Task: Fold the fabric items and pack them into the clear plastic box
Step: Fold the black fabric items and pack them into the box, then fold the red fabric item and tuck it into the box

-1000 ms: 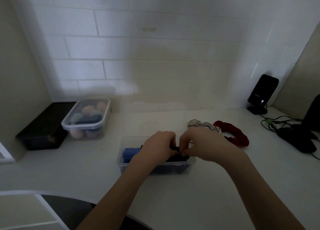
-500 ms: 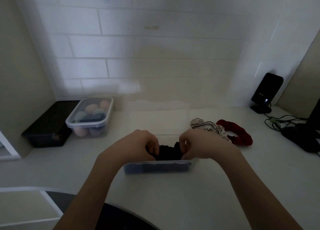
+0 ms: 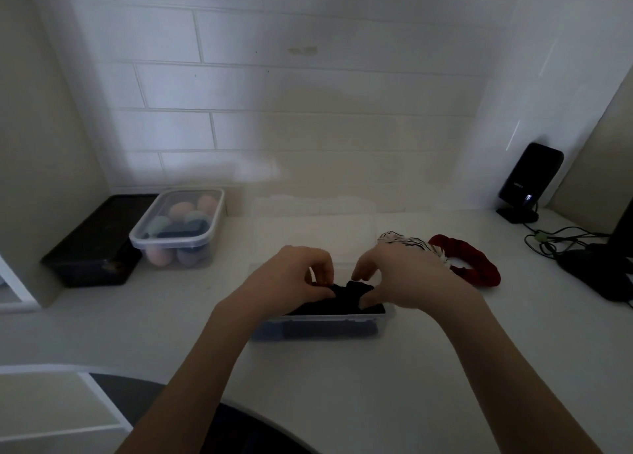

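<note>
A clear plastic box [image 3: 318,328] stands on the white counter in front of me, with dark and blue fabric showing through its near wall. A black fabric item [image 3: 346,298] lies on top of the box's contents. My left hand [image 3: 291,282] pinches its left end and my right hand [image 3: 404,279] pinches its right end, both directly over the box. A striped black-and-white fabric item [image 3: 407,241] and a red scrunchie [image 3: 476,265] lie on the counter just right of my right hand.
A lidded clear tub [image 3: 178,227] of coloured sponges sits at the back left, beside a black tray [image 3: 92,244]. A black speaker [image 3: 527,183], tangled cables [image 3: 555,241] and a dark device [image 3: 596,272] occupy the far right. A tiled wall runs behind the counter.
My left hand has shifted left and lifted slightly; both hands now pinch the black fabric higher over the box. The view has tilted, so the box's far side is hidden by my hands.
</note>
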A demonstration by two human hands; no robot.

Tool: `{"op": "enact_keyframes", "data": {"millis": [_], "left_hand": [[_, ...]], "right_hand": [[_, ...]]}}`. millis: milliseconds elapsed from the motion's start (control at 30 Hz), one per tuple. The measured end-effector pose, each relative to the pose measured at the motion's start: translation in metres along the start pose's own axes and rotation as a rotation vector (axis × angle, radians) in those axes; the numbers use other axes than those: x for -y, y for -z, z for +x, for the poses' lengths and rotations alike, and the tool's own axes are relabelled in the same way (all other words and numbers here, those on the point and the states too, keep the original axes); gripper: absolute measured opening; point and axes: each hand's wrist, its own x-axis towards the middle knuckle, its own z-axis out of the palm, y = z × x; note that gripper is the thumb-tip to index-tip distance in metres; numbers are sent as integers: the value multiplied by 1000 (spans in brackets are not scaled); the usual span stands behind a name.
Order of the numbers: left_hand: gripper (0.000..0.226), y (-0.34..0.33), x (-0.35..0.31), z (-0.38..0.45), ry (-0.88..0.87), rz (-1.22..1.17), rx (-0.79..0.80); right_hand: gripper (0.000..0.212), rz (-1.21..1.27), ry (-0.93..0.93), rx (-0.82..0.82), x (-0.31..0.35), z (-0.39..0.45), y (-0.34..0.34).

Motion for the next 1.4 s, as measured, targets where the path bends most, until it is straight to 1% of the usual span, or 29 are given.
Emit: {"op": "enact_keyframes", "data": {"millis": [67,100,200,267,400,467,500,533,600,667,700,767,833,933,1000,1033,1067,1133,1167,1200,1233,1300,1333,1400], "left_hand": [[15,0,0,2,-32,-5,-15],[13,1,-1,2,-43,-4,6],[14,-3,-3,4,-55,32,167],[10,-9,-6,6,-21,53,229],[8,-17,-8,13,29,67,246],[8,-19,-10,15,31,73,260],[8,-20,-10,15,32,70,258],[8,-20,-11,14,36,60,248],[9,-21,-9,12,49,31,216],[8,-20,-8,11,57,-3,187],[6,-20,-8,10,56,-17,179],[4,-20,-10,10,34,-19,158],[4,-23,-15,10,5,2,131],[6,-30,-22,11,-29,26,111],[5,-32,-23,11,-26,23,82],[5,-32,-21,10,-16,16,62],[5,-32,-20,10,-6,4,40],[5,-32,-18,8,7,-23,-5],[4,-32,-17,8,10,-31,-25],[5,-33,-17,7,11,-33,-39],[5,-33,-17,6,11,-32,-45],[7,-34,-18,6,12,-21,-48],[8,-34,-18,5,13,-17,-48],[8,-34,-18,5,17,-21,-49]], "right_hand": [[36,39,12,-7,-3,-1,5],[34,52,15,-12,-4,-1,6],[31,48,17,4,-2,2,0],[31,23,24,12,1,6,-9],[32,-105,34,-47,5,12,-20],[29,-87,42,-54,3,11,-19],[24,-18,45,-49,-1,10,-17],[17,114,44,-40,-6,9,-12],[9,453,12,-76,-19,7,-3],[9,671,-53,-221,-37,9,3],[8,714,-84,-305,-46,10,3],[6,666,-135,-429,-63,15,-4],[11,549,-197,-459,-78,22,-18],[30,448,-266,-364,-92,30,-37],[37,470,-251,-327,-96,34,-44],[35,496,-241,-363,-97,34,-44],[32,514,-247,-435,-100,35,-42],[27,518,-302,-620,-107,34,-36],[27,508,-345,-676,-112,33,-35],[28,479,-391,-680,-117,32,-35],[30,412,-437,-630,-121,31,-38],[30,216,-493,-472,-126,30,-48],[30,156,-510,-425,-126,31,-53],[29,146,-510,-413,-126,34,-60]]}}
